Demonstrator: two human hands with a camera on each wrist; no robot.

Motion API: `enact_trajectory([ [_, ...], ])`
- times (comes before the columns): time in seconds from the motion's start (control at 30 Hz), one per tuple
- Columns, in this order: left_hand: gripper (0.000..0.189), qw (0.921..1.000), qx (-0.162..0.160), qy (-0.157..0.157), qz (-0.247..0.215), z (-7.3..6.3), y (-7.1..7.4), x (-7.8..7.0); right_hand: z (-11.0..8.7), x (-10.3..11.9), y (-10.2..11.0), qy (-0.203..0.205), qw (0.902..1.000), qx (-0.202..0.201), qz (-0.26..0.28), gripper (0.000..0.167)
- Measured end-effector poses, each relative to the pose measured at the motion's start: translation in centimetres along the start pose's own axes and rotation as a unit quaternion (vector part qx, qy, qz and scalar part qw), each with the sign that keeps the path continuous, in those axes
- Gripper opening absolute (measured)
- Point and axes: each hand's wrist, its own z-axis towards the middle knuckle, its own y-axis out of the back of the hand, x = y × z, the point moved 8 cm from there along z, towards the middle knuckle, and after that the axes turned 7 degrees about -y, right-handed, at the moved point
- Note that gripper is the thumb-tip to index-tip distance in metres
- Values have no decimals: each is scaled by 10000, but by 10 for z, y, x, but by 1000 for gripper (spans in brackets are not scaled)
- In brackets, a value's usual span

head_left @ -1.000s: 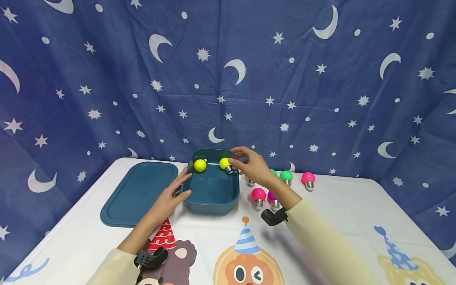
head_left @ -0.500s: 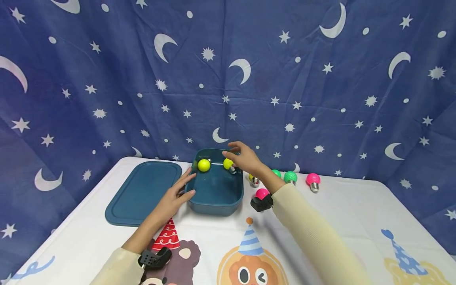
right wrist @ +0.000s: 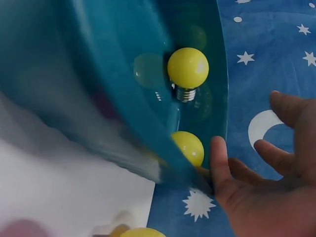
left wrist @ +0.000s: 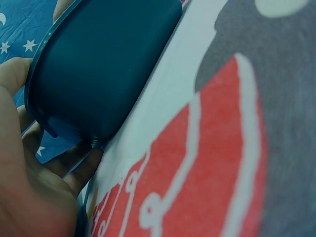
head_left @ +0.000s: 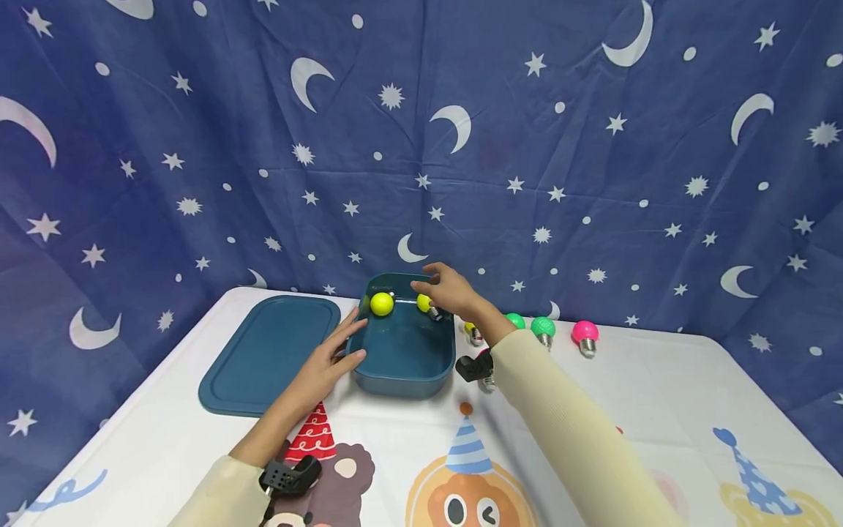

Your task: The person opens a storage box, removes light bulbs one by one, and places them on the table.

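A dark teal box [head_left: 402,348] stands on the table with two yellow light bulbs inside. One yellow bulb [head_left: 382,304] lies at its far left and the other yellow bulb [head_left: 424,302] at its far right. My left hand [head_left: 323,369] rests against the box's left side, thumb and fingers spread along the rim. Over the far right corner, my right hand [head_left: 451,289] has its fingers spread and holds nothing. The right wrist view shows its fingertips right beside the box wall [right wrist: 219,113], close to the nearer yellow bulb [right wrist: 190,147].
Left of the box lies a flat teal lid [head_left: 270,355]. To the right are a yellow bulb [head_left: 470,327], green bulbs [head_left: 543,327] and a pink bulb [head_left: 585,331]; the right forearm partly hides another bulb [head_left: 488,380]. A starry blue curtain [head_left: 500,132] hangs behind the table.
My right hand has drawn up and away from the yellow bulb on the box's right, which stays inside. My left hand keeps its place at the box. The head view has shifted slightly.
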Motion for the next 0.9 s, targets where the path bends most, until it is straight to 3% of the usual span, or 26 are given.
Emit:
enact_trajectory([
  [0.3,55,10000,5,51,33,0,1,-2,-2,8,-8,326,9958,-63,-849,49],
  [0.73,56,10000,9,87,-41,0,0,-2,-3,4,-16,351,9931,121,-1114,54],
  [0.9,55,10000,8,75,-41,0,0,-1,-6,3,-23,359,9925,498,-1062,51],
])
